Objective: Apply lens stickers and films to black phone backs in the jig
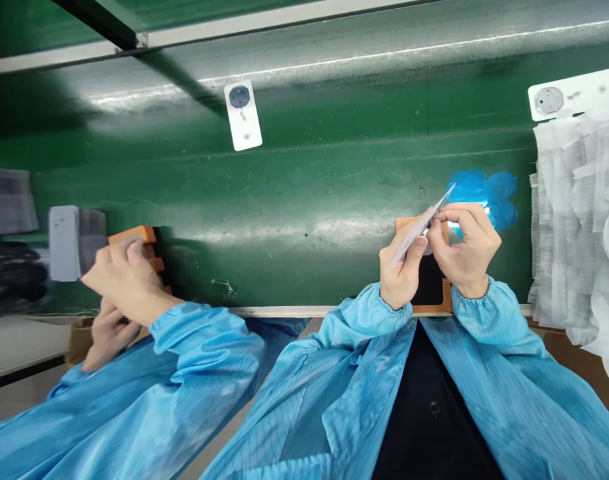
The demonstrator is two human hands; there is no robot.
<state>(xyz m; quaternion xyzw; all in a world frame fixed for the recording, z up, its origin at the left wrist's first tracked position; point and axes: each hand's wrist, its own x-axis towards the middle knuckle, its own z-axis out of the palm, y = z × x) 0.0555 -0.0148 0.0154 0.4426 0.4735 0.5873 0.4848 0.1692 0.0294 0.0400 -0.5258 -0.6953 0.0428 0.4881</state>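
My left hand grips a thin white plate, tilted almost edge-on to me, with the thumb on its near side. The fingertips of my right hand are pinched together against the plate's right face. What they pinch is hidden; a small pale, shiny bit shows beside them. Below both hands, at the table's front edge, lies an orange frame with a black middle, partly covered by my hands. Crumpled blue film pieces lie just beyond my right hand.
On the green table lies a white plate with a dark round part; a similar plate with a light round part is at right. White wrapping sheets pile below it. At left, a co-worker's hands work near orange blocks and stacked white pieces.
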